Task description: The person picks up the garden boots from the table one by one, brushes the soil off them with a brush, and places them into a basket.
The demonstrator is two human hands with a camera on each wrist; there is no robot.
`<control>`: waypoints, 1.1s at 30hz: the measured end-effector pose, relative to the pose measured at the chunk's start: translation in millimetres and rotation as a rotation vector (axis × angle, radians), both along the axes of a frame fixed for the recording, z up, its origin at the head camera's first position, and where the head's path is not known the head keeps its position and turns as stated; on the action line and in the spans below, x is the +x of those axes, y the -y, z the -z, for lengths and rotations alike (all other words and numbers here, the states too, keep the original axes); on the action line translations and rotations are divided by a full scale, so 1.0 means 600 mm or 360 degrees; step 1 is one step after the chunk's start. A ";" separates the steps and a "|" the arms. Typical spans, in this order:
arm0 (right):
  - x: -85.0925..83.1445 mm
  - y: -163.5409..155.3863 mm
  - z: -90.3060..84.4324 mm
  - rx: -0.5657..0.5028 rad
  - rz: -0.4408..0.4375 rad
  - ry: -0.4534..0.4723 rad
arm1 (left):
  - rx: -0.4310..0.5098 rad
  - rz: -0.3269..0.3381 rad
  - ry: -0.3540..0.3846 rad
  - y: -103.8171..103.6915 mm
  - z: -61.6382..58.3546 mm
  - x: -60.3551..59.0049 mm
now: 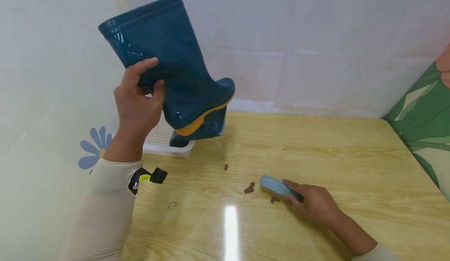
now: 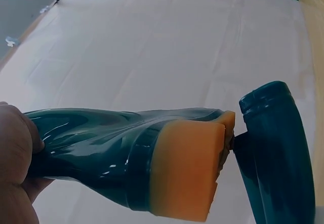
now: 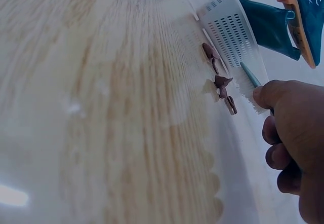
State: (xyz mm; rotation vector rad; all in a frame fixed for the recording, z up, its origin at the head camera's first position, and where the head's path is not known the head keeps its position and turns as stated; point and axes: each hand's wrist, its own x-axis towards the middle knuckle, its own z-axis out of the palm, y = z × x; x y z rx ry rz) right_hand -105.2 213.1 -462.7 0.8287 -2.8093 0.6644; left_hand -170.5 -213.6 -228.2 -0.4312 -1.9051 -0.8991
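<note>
My left hand point(image 1: 138, 102) grips the shaft of a dark teal rubber boot point(image 1: 165, 46), thumb on the near side. The boot is held tilted in the air, toe to the right, and its orange sole point(image 2: 187, 171) has a rough edge in the left wrist view. A brush point(image 1: 275, 184) with a blue-grey back is in my right hand point(image 1: 318, 205), low over the table. In the right wrist view its pale bristles point(image 3: 258, 102) point down. Several brown clumps point(image 1: 249, 189) lie close to the brush.
Behind the held boot, a second teal boot point(image 1: 215, 122) lies partly over a white perforated basket point(image 1: 165, 150) at the table's back left. A small brown piece point(image 1: 226, 167) is on the wooden table point(image 1: 316, 143). White sheeting point(image 1: 281, 38) hangs behind it.
</note>
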 end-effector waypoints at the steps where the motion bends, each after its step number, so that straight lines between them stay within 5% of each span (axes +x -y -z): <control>1: 0.000 0.000 0.000 0.0006 0.0003 0.0002 | 0.0001 0.0001 0.0004 0.003 0.000 0.000; 33: 0.004 0.000 0.006 0.0002 0.0003 -0.0022 | 0.0042 -0.0239 0.0018 0.079 0.030 -0.006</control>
